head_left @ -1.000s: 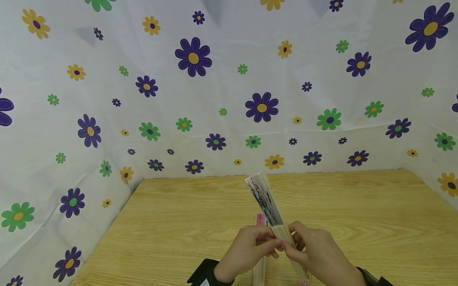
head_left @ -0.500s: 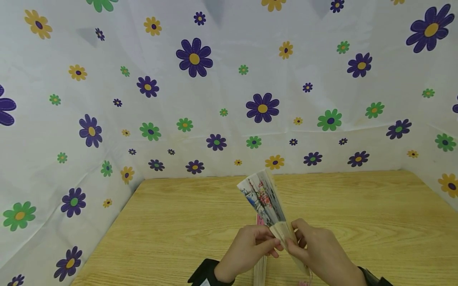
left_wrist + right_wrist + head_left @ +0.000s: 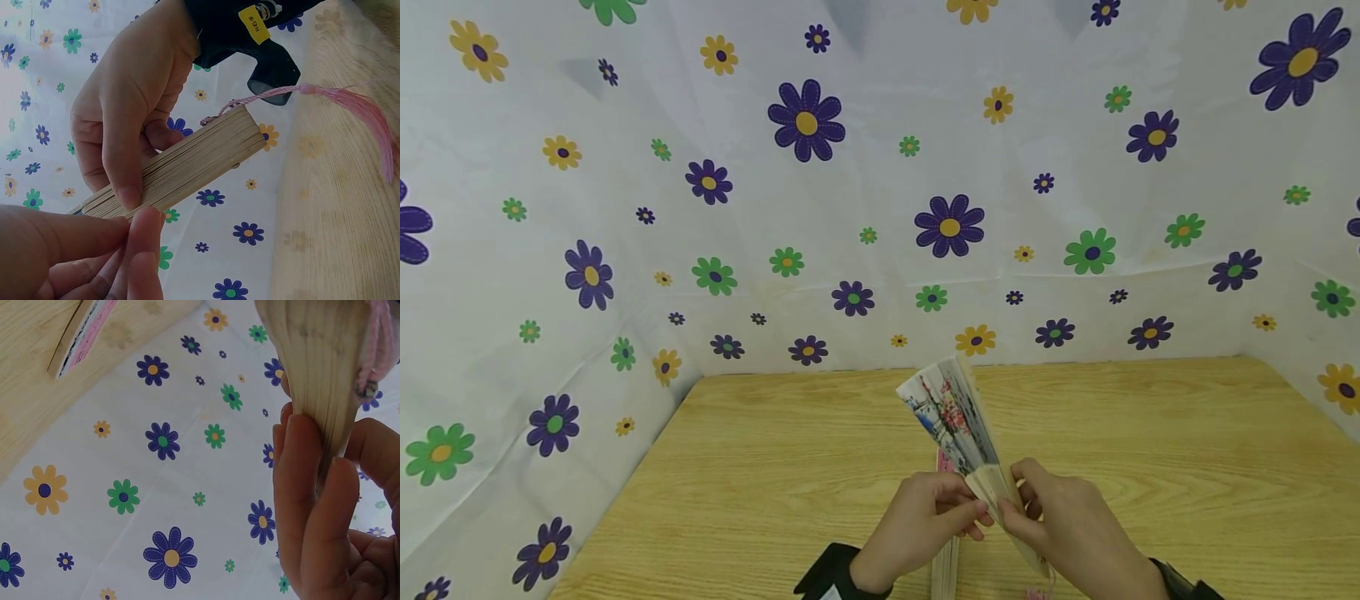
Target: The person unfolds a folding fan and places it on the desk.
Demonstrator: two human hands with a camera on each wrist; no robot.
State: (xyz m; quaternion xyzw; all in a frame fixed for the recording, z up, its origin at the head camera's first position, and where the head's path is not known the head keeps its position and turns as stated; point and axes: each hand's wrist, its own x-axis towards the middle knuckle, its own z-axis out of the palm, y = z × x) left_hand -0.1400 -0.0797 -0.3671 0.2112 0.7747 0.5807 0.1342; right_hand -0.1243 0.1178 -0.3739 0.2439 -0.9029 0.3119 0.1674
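A folding fan (image 3: 953, 417) is held up at a tilt over the table, a narrow wedge of its printed leaf spread out. My left hand (image 3: 913, 521) pinches its left edge between thumb and fingers. On the other side, my right hand (image 3: 1075, 521) grips the ribs, thumb on the near face. Pale wooden ribs (image 3: 181, 169) lie stacked close together in the left wrist view, and a pink tassel (image 3: 356, 109) hangs from their end. Beneath my hands a second, folded fan (image 3: 946, 571) with a pink edge lies on the table, partly hidden.
The wood-grain table (image 3: 775, 450) reaches back to a white cloth (image 3: 880, 183) printed with purple, green and yellow flowers. That cloth also lines the left and right sides. Dark cuffs (image 3: 833, 571) show at the wrists.
The held fan's leaf has spread to the left from a nearly closed stack, showing more of its picture. Between half a second ago and now the hands look still.
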